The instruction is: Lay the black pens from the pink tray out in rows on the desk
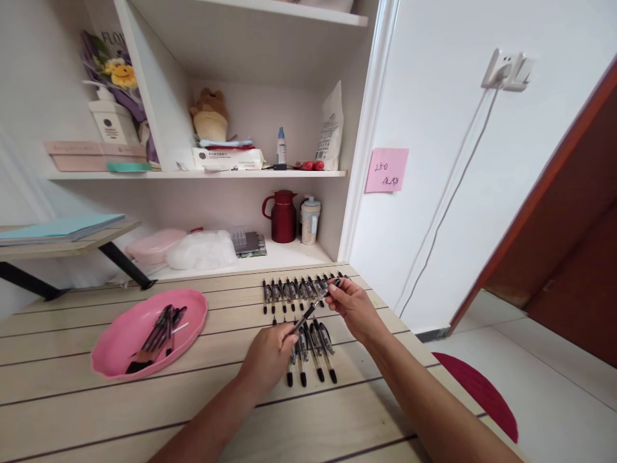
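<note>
A slim pen (308, 314) with a black barrel and a clear section slants between my two hands above the table. My left hand (270, 355) is closed round its lower end. The fingers of my right hand (353, 310) pinch the upper end, close to a small black tip. Beneath my hands lies a front row of several pens (318, 354), partly covered by the left hand. Behind it runs a longer row of similar pens (292, 292), its right end partly hidden by my right hand. A pink scalloped dish (108, 347) at the left holds several dark pen parts (157, 334) and a thin white stick.
The slatted wooden table (216, 411) meets a white shelf unit (241, 175) at the back. A red jug (283, 217), a pale cup (310, 222) and a plastic bag (202, 249) stand in its lower bay. A small raised stand (116, 233) with papers is at left.
</note>
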Motion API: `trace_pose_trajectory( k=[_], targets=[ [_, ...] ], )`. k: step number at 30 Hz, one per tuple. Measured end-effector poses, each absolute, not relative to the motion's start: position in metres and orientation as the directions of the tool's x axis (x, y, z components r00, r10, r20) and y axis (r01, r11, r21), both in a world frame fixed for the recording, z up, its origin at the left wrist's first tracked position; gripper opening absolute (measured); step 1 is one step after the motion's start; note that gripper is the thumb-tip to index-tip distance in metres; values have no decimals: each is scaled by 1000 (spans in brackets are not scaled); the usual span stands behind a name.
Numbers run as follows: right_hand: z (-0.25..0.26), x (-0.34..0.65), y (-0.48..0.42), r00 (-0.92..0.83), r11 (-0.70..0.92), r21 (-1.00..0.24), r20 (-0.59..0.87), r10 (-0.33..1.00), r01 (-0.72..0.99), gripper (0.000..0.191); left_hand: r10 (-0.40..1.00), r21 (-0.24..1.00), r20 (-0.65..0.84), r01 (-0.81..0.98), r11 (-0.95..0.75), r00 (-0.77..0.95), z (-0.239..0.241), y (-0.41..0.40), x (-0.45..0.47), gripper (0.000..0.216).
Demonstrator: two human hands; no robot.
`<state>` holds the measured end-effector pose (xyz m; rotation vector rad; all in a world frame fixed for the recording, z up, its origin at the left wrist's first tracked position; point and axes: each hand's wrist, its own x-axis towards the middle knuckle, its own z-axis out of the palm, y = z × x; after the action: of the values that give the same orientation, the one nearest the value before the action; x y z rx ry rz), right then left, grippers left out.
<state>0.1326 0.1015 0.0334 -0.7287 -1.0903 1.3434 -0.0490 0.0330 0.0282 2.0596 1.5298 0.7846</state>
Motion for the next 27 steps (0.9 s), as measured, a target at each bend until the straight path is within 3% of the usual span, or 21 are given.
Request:
trace_pose_trajectory(
  k=[16,27],
  targets=[
    [22,107,88,-263,55,-959,130,956,-277,32,956,636,201,714,-293,214,28,32,-49,25],
    [25,102,80,-245,77,-970,134,960,-229,30,931,496,285,796,-347,228,30,24,-46,29]
  ],
)
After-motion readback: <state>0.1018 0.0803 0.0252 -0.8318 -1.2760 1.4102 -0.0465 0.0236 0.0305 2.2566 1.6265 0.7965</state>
